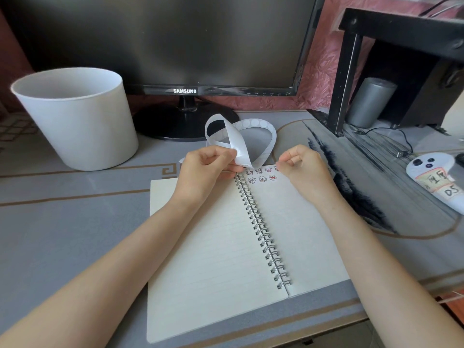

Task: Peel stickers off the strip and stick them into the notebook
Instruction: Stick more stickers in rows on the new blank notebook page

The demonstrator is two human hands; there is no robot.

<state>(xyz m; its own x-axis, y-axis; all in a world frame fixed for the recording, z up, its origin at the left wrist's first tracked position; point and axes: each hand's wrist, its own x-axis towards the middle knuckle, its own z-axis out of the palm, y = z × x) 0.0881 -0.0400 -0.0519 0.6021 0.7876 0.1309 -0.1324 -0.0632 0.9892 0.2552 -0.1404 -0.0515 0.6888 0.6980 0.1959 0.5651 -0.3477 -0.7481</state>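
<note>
An open spiral notebook [216,247] lies on the desk with lined cream pages. Several small cartoon stickers [262,175] sit in two rows at the top of its right page. A long white sticker strip [241,136] loops up behind the notebook's top edge. My left hand [206,169] pinches the strip's near end just above the spiral binding. My right hand [303,164] hovers over the top of the right page with thumb and forefinger pressed together at its tip; whether a sticker is between them is too small to tell.
A white bucket [75,116] stands at the back left. A black monitor [175,46] on its round base stands behind the notebook. At the right are a black stand [346,79], a grey cylinder [369,104], a cable, and a white controller [434,179].
</note>
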